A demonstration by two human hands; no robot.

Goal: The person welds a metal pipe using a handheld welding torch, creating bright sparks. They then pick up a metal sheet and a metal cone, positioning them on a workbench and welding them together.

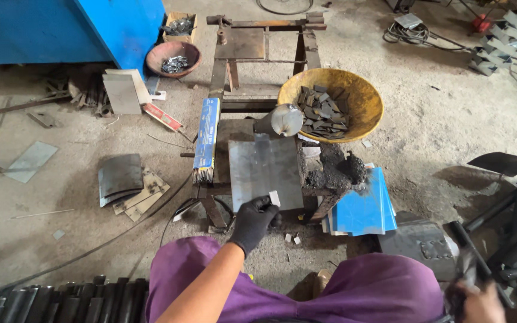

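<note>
Left hand: your black-gloved left hand (pixel 252 221) sits at the near edge of the worktop (pixel 222 134), at about 6 o'clock from the steel sheet (pixel 264 167). Its fingers are pinched together on a small pale metal tab (pixel 274 198), held upright against the sheet's near edge.
Right hand: your right hand (pixel 480 299) is low at 4 o'clock in the view, closed around a dark tool (pixel 465 251) whose kind you cannot tell from here; it is blurred and partly cut off by the frame.
Steel sheet: it lies flat on the worktop, grey and slightly creased down the middle, with a shiny metal cone (pixel 279 119) at its 12 o'clock end.
Electrode box: a long blue box of welding rods (pixel 206 140) lies at 9 o'clock of the sheet, rod ends sticking out toward you.
Yellow bowl: a worn yellow bowl (pixel 363 98) at 1 o'clock of the sheet holds a heap of small dark metal pieces (pixel 323 112).
Slag heap: a black crumbly heap (pixel 336 170) sits at 3 o'clock, just beside the sheet.
Blue panels: a stack of blue panels (pixel 363 206) leans on the floor at 4 o'clock of the sheet.
Floor at 9 o'clock: curved dark plates (pixel 119 176) lie well apart from the worktop.
Far side: a brown bowl (pixel 173 57) of bright scraps stands at 11 o'clock.
Near edge: dark pipes (pixel 55 302) lie at 7 o'clock, beside your purple-clad legs.
</note>
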